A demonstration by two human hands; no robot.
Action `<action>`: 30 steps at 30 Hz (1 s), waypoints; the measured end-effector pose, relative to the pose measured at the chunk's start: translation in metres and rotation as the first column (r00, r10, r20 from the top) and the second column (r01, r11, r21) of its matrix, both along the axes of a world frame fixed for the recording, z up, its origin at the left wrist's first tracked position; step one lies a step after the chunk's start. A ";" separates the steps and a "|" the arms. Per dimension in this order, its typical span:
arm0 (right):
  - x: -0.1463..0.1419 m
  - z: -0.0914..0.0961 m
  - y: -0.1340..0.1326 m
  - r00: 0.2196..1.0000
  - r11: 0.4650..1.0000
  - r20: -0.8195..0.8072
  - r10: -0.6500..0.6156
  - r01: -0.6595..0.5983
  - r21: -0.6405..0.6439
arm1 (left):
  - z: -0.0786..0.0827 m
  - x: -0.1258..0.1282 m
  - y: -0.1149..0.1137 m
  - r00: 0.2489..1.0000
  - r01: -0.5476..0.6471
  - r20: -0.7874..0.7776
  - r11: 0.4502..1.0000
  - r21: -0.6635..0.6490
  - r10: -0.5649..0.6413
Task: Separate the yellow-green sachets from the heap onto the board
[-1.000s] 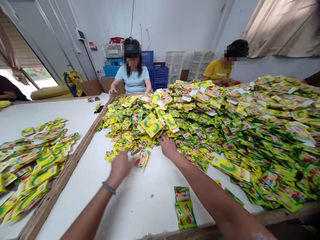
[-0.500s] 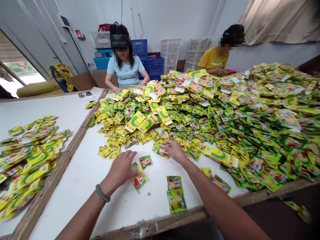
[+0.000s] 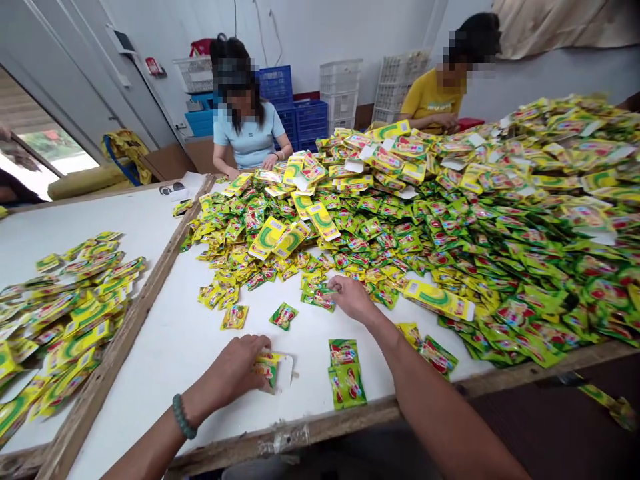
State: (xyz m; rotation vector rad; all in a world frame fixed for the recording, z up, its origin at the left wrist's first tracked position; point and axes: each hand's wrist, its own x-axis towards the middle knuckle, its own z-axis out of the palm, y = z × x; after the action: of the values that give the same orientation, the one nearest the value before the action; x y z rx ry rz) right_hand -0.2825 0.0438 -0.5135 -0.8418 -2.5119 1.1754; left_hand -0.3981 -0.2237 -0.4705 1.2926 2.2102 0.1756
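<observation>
My left hand lies low on the white table near its front edge, fingers curled round a small yellow sachet with a white card. My right hand reaches to the near edge of the big heap of yellow-green sachets, fingers bent over a sachet there. A short stack of green sachets lies between my arms. Two loose sachets, one green and one yellow, lie just ahead of my left hand.
A wooden rail splits this table from the left one, which carries a smaller spread of sachets. Two people sit across, one in a blue shirt, one in yellow. Plastic crates stand by the back wall.
My left hand drew back toward the front edge with a sachet and card. My right hand pulled sachets out of the heap's edge. The view tilted down a little.
</observation>
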 end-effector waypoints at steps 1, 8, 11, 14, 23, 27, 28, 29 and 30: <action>0.000 0.002 -0.001 0.999 0.999 -0.033 0.034 -0.035 -0.014 | 0.000 0.001 0.001 0.999 -0.045 0.012 0.999 0.014 0.044; -0.007 0.002 -0.013 0.957 0.974 -0.281 0.074 -0.130 -0.185 | -0.013 -0.003 0.042 0.768 -0.548 0.547 0.785 0.290 0.334; -0.011 -0.003 -0.015 0.951 0.968 -0.308 0.036 -0.110 -0.226 | -0.021 0.001 0.063 0.578 -0.649 0.772 0.722 0.239 0.264; -0.014 -0.006 -0.018 0.959 0.964 -0.273 0.080 -0.144 -0.222 | -0.027 0.005 0.072 0.482 -0.676 0.856 0.701 0.226 0.189; -0.021 -0.011 -0.041 0.944 0.968 -0.283 0.169 -0.213 -0.134 | -0.032 0.002 0.071 0.346 -0.687 0.927 0.711 0.147 0.142; -0.036 -0.005 -0.032 0.966 0.990 -0.258 0.025 -0.060 -0.129 | -0.032 -0.007 0.069 0.232 -0.761 0.955 0.646 0.060 0.186; -0.042 -0.002 -0.028 0.975 0.999 -0.222 -0.021 0.012 -0.041 | -0.032 -0.010 0.068 0.213 -0.782 0.958 0.621 0.050 0.192; -0.049 0.000 -0.024 0.984 0.995 -0.174 -0.047 0.061 0.077 | -0.033 -0.012 0.066 0.199 -0.800 0.961 0.598 0.045 0.193; -0.055 0.003 -0.020 0.993 0.977 -0.108 -0.051 0.072 0.201 | -0.034 -0.015 0.065 0.190 -0.814 0.963 0.580 0.045 0.192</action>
State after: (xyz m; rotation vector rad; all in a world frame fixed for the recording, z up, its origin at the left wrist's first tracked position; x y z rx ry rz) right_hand -0.3375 0.0233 -0.5106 -0.7791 -2.4529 0.8972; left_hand -0.4131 -0.1588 -0.5048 0.2497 1.4420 1.5769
